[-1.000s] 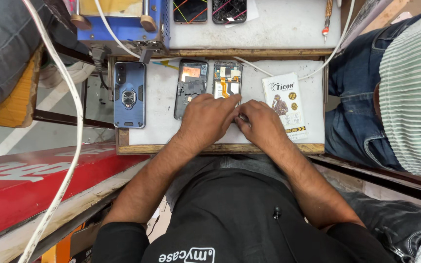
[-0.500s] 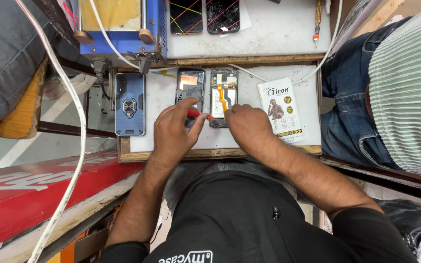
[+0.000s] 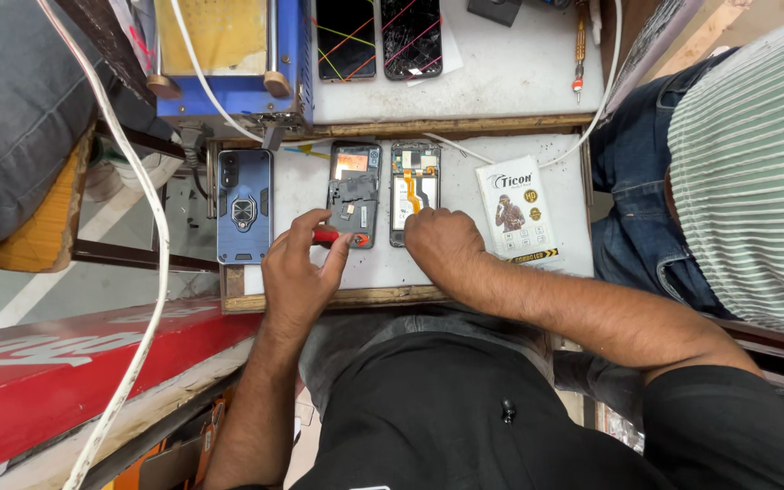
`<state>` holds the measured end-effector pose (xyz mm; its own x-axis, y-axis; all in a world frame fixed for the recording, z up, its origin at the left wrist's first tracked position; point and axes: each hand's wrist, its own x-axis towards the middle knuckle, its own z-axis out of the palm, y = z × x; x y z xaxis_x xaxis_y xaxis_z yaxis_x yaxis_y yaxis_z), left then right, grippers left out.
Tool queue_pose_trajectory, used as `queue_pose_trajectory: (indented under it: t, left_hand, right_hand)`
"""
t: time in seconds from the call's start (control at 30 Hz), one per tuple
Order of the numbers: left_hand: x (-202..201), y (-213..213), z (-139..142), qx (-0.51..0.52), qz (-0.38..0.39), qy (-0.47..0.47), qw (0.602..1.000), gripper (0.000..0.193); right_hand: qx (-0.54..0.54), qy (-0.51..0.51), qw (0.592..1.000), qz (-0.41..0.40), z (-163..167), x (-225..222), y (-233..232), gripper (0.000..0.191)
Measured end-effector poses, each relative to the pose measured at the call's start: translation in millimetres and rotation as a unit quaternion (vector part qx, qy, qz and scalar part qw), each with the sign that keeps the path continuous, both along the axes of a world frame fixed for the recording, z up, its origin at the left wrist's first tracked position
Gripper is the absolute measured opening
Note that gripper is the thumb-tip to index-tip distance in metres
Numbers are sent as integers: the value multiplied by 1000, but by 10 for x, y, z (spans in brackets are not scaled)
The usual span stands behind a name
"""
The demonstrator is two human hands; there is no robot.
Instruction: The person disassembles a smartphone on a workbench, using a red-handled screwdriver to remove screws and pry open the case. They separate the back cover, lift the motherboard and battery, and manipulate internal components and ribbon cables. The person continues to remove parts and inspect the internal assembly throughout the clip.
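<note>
Two opened phone halves lie side by side on a white work board [image 3: 301,191]: a dark back frame [image 3: 354,191] on the left and a part with an orange flex cable [image 3: 415,186] on the right. My left hand [image 3: 299,272] pinches a small red-handled tool [image 3: 327,236] just below the dark frame's lower end. Resting on the lower end of the right half is my right hand [image 3: 442,245], fingers curled and pressing down on it.
A blue phone case with a ring holder [image 3: 245,207] lies at the board's left. A white printed packet [image 3: 519,213] lies at its right. Behind stand a blue machine [image 3: 229,54], two cracked screens [image 3: 378,36] and a screwdriver [image 3: 579,54]. A seated person in jeans [image 3: 682,172] is at right.
My hands, together over the phone parts a second ago, have separated. The left hand pulled back to the left with the red-handled tool; the right hand stayed on the right half.
</note>
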<state>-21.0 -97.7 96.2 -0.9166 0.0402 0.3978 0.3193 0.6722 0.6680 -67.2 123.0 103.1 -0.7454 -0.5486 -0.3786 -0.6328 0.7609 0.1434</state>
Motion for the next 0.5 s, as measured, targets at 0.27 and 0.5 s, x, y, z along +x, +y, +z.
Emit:
queue_pose_trajectory:
  t: [0.27, 0.5]
  left_hand:
    - [-45, -200, 22, -11, 56, 23, 998, 43]
    - [-80, -230, 88, -76, 110, 44, 990, 44]
  right_hand:
    - [-233, -9, 972, -41, 68, -154, -17, 27]
    - [-367, 11, 928, -59, -132, -202, -559, 20]
